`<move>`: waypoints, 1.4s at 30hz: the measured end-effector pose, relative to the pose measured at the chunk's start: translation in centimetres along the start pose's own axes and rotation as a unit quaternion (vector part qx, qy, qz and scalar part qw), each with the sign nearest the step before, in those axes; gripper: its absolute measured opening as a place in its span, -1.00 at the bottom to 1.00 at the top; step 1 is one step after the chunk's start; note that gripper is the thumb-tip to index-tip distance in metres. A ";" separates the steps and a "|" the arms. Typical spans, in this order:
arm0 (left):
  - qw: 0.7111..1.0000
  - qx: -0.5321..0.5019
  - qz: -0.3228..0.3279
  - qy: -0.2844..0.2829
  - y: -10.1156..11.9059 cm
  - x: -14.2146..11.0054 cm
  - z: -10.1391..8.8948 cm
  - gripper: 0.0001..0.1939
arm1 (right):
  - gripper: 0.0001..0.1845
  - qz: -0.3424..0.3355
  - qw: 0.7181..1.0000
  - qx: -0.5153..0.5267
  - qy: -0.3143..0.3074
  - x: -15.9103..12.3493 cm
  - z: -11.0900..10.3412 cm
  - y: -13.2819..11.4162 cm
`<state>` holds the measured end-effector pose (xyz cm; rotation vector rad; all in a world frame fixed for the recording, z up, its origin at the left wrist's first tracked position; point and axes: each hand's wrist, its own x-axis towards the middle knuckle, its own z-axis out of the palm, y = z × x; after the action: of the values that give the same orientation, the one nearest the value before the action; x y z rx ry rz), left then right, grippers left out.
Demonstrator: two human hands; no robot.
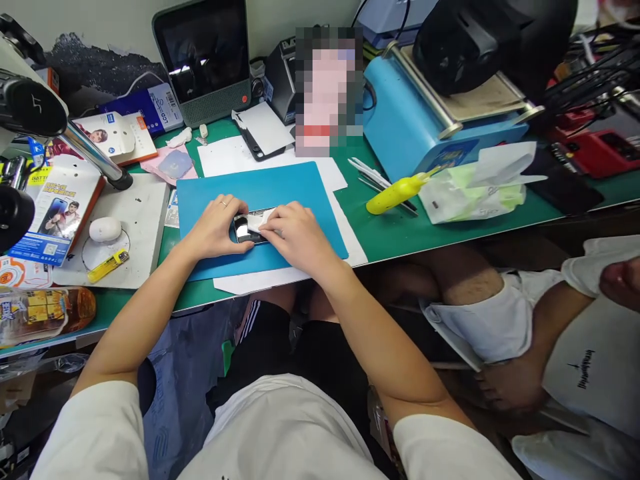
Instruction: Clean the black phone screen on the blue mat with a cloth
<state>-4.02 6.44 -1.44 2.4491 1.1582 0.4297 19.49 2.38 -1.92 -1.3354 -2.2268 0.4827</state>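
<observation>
Left hand (216, 228) and right hand (296, 235) at phone (242, 231); wiping, apparently.
Left, part-open, grips its end across opposite edges; between the hands it lies on a blue mat (300, 181); right pinches white tissue (256, 222) against it (another pass calls for steady bracing).

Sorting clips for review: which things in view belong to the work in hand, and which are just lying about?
In use:
- dark, glossy device, held by the left hand
- white wipe, in the right hand
- blue mat underneath

Apparently lying about:
- yellow lighter
- drink bottle
- yellow squeeze bottle
- tissue packet
</observation>
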 end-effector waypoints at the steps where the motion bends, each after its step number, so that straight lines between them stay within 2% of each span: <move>1: 1.000 -0.002 -0.002 -0.001 0.0 0.0 0.0 -0.46 | -0.74 -0.002 1.000 -0.001 -0.011 0.2 0.1 -0.4; 5: 1.000 -0.016 -0.003 -0.008 0.4 -0.1 -0.4 -0.45 | -0.74 -0.020 0.999 0.003 -0.041 1.1 0.6 -2.0; 10: 0.999 -0.032 -0.003 -0.043 0.6 -0.2 -0.9 -0.21 | -0.69 -0.047 0.997 0.001 -0.058 1.6 1.3 -3.2; 21: 0.999 -0.029 -0.005 -0.043 0.1 -0.2 -0.7 -0.13 | -0.68 -0.078 0.994 -0.008 -0.070 2.0 2.0 -3.5; 26: 0.999 -0.034 0.001 -0.040 0.0 -0.3 -0.7 -0.03 | -0.68 -0.064 0.998 0.022 -0.006 0.6 1.9 -2.2; 30: 0.998 -0.032 -0.002 -0.046 -0.1 -0.2 -0.7 0.03 | -0.77 -0.032 0.999 0.014 0.039 -0.8 0.6 0.8; 35: 0.999 -0.018 -0.005 -0.049 -0.1 0.0 -0.6 0.02 | -0.76 0.009 0.995 -0.023 0.094 -2.6 -1.6 4.6; 38: 0.998 -0.026 -0.007 -0.051 0.1 0.1 -0.6 0.05 | -0.74 0.032 0.991 -0.068 0.109 -3.1 -1.8 4.8; 42: 0.998 -0.035 -0.009 -0.046 0.2 0.2 -0.6 0.09 | -0.75 0.021 0.992 -0.087 0.092 -2.6 -1.0 2.9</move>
<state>-4.04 6.56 -0.77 2.3706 1.1071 0.3432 23.15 1.43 -3.20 -1.4551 -2.1303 0.1736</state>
